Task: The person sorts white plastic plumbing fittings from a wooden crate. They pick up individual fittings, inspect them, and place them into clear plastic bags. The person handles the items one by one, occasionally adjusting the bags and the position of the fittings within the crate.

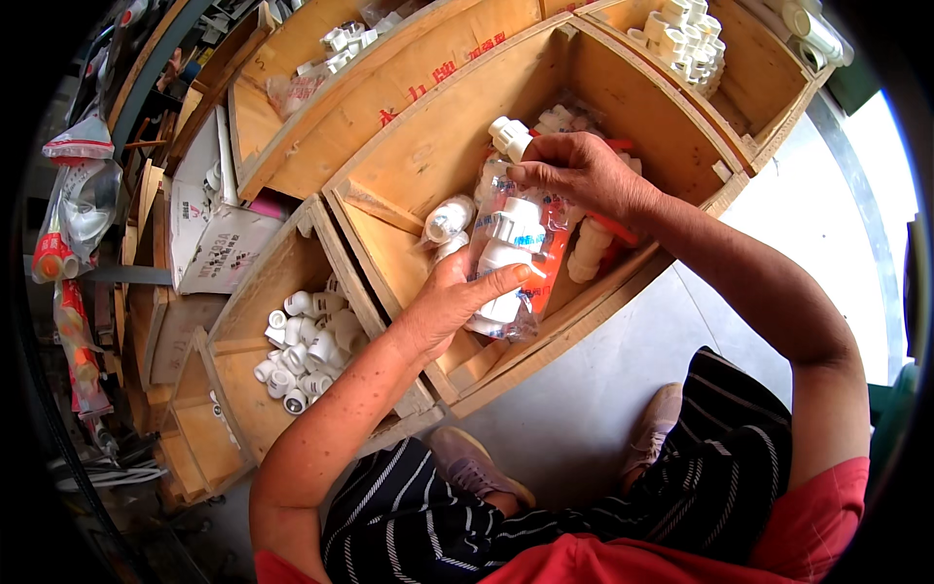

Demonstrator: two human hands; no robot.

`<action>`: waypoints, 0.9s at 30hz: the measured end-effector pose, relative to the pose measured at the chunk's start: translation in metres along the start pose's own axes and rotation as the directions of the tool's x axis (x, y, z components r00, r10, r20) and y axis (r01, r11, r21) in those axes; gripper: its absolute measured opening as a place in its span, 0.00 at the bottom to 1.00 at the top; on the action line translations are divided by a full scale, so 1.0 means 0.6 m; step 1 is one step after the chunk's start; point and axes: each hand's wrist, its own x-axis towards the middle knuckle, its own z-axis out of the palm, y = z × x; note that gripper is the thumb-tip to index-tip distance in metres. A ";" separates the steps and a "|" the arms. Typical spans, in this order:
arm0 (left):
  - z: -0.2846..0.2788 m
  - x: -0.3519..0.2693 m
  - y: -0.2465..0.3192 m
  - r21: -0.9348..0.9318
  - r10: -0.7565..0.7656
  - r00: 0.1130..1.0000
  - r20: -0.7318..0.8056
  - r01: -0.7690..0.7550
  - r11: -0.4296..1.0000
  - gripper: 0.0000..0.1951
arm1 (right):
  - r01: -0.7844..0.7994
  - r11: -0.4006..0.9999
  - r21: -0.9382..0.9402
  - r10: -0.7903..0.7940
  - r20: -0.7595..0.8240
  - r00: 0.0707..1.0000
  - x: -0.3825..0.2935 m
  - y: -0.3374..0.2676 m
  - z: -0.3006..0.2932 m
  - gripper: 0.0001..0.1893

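My left hand (456,299) grips a clear printed plastic bag (487,197) from below, its thumb lying across the front. Inside the bag is a white plastic valve (513,226), and orange-red shows beside it through the film. At the bag's upper end, my right hand (580,175) pinches the film between thumb and fingers. A white threaded plastic fitting (508,133) shows just beyond those fingertips; whether it is in the bag cannot be told. Below both hands, a wooden bin (430,160) holds more bagged white valves (446,219) and loose-looking ones (587,252) with red handles.
A left-hand wooden bin holds small white pipe fittings (314,350). Another at the upper right holds stacked white fittings (682,44). A cardboard box (226,248) lies at the left, with bagged parts (87,197) hanging beyond it. My shoes (474,463) stand on the grey floor.
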 end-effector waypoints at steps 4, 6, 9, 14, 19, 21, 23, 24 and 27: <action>-0.001 -0.001 0.002 -0.003 0.013 1.000 -0.021 -0.013 1.000 0.28 | 0.046 0.999 0.022 -0.045 -0.069 0.997 0.003 0.004 0.009 0.19; 0.001 0.001 0.003 -0.008 0.028 0.999 -0.025 -0.028 1.000 0.29 | 0.023 0.999 0.025 -0.021 -0.082 0.996 0.005 0.001 0.008 0.19; 0.006 -0.002 0.009 -0.015 0.011 0.999 -0.040 -0.012 1.000 0.31 | 0.015 1.000 -0.024 -0.018 -0.096 0.995 0.014 0.013 -0.002 0.21; 0.009 -0.004 0.007 -0.005 0.043 0.995 -0.091 -0.043 0.999 0.28 | 0.030 0.999 -0.036 -0.035 -0.120 0.992 0.019 0.020 -0.007 0.25; 0.010 -0.004 0.004 -0.006 0.072 0.992 -0.102 -0.073 0.997 0.25 | -0.145 0.987 0.063 0.150 -0.074 0.986 0.020 0.013 -0.016 0.28; 0.007 -0.003 0.003 0.004 0.068 0.992 -0.109 -0.068 0.998 0.24 | -0.074 0.995 0.065 0.079 -0.073 0.994 0.021 0.025 -0.007 0.28; 0.006 -0.002 0.001 -0.035 0.072 0.990 -0.123 -0.076 0.996 0.24 | -0.060 0.997 0.058 0.061 -0.020 0.998 0.024 0.033 -0.008 0.23; 0.005 -0.001 0.000 -0.055 0.073 0.989 -0.130 -0.081 0.995 0.24 | -0.036 0.997 0.066 0.038 -0.028 0.999 0.022 0.029 -0.004 0.23; 0.005 -0.001 0.002 -0.049 0.063 0.989 -0.136 -0.070 0.996 0.23 | 0.003 0.998 0.066 0.000 -0.054 0.999 0.022 0.026 -0.002 0.20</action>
